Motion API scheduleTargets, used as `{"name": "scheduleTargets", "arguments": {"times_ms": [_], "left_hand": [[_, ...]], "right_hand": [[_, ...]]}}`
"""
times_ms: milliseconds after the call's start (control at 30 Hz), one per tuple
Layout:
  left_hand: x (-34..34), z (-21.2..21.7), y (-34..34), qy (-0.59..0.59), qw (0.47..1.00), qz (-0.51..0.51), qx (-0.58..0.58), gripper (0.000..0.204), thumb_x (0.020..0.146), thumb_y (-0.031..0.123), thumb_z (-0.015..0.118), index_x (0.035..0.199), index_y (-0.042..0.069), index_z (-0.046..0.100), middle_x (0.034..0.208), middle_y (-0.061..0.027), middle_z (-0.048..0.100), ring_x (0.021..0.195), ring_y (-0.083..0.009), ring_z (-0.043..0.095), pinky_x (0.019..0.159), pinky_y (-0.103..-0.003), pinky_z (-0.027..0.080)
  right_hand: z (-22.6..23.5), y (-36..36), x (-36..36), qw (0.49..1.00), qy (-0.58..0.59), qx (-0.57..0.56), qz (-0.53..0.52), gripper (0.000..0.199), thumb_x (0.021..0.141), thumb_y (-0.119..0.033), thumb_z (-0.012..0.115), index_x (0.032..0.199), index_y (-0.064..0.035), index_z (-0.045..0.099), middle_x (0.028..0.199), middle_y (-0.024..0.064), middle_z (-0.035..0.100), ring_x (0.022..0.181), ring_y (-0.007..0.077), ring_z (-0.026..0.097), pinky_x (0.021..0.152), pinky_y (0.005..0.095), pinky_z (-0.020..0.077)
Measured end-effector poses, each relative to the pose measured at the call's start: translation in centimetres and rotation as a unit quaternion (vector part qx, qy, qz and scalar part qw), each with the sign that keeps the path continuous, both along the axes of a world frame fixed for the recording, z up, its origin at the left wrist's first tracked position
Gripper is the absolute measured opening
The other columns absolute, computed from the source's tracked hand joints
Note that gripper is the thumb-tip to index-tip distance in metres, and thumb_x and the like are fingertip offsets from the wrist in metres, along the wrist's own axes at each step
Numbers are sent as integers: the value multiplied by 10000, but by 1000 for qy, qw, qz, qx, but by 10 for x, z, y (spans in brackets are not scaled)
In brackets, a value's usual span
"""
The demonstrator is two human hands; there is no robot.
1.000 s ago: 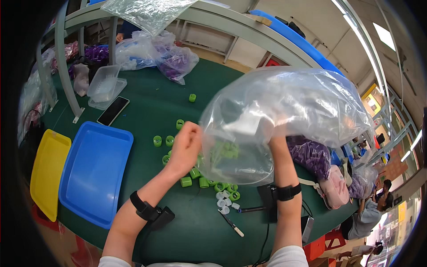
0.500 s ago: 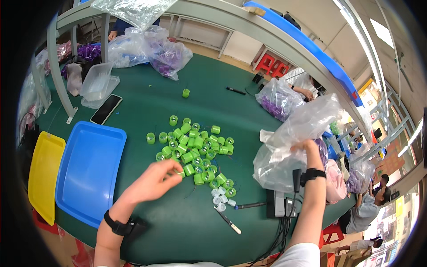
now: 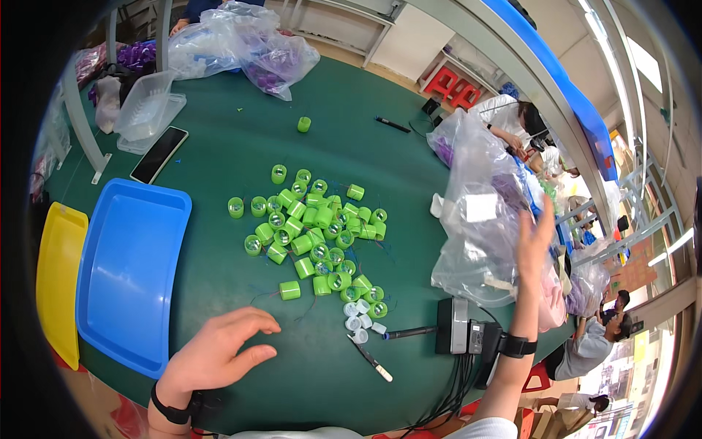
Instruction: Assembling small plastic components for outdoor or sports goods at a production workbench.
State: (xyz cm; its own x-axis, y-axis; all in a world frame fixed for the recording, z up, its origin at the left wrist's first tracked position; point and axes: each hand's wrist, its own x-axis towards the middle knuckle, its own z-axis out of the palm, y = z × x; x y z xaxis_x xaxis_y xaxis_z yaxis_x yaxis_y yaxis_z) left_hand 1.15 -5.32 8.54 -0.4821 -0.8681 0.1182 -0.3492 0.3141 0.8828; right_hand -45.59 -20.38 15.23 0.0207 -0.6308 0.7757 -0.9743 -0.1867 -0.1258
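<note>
A pile of small green cylindrical parts (image 3: 322, 217), several with thin wires, lies mid-table. My left hand (image 3: 223, 347) hovers over the tabletop below and left of the pile. Nothing is in it, and its fingers and thumb are apart. To the right, my right hand (image 3: 536, 241) reaches up along a large clear plastic bag (image 3: 468, 267), its fingers stretched and spread. I cannot tell whether it touches the bag. Small whitish translucent caps (image 3: 352, 323) sit at the pile's lower edge, close to a thin black stick with a pale tip (image 3: 373, 361).
A blue tray (image 3: 131, 271) and a yellow tray (image 3: 55, 285) lie at left, below a phone (image 3: 159, 155) and clear containers (image 3: 146, 110). A black box with cables (image 3: 452, 325) stands lower right. Bags with purple contents (image 3: 274, 62) lie at back; a co-worker (image 3: 504, 121) sits far right.
My left hand has drawn back from the pile's edge toward me and opened wider. The right hand has moved up and right, its fingers straightening; the bag has shifted and sagged. The view has tilted slightly.
</note>
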Motion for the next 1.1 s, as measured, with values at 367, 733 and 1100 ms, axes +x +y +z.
{"name": "scheduleTargets", "arguments": {"times_ms": [367, 733, 1100], "left_hand": [[29, -6, 33, -10, 1000, 9, -27, 289, 805, 149, 652, 1036, 9, 547, 1043, -126, 575, 917, -306, 567, 792, -362, 476], [26, -109, 34, 29, 945, 300, -129, 436, 727, 68, 657, 1105, -30, 463, 1173, -230, 440, 1018, -377, 468, 871, -436, 402], [31, -100, 32, 42, 945, 324, -5, 389, 765, 81, 556, 1111, -40, 425, 1169, -247, 431, 1007, -367, 463, 887, -424, 380]], "right_hand": [[-103, -47, 35, 767, 340, 527, -132, 467, 837, -292, 549, 1291, -228, 463, 1386, 121, 394, 1288, 322, 358, 969, 722, 163], [-106, -263, 290, 883, 44, 445, 144, 524, 835, -395, 547, 1184, -5, 522, 1210, 196, 543, 1107, 363, 521, 937, 400, 412], [-159, -271, 345, 731, 41, 534, 422, 440, 879, -436, 513, 1194, -134, 565, 1352, 193, 372, 1276, 306, 330, 1051, 390, 279]]}}
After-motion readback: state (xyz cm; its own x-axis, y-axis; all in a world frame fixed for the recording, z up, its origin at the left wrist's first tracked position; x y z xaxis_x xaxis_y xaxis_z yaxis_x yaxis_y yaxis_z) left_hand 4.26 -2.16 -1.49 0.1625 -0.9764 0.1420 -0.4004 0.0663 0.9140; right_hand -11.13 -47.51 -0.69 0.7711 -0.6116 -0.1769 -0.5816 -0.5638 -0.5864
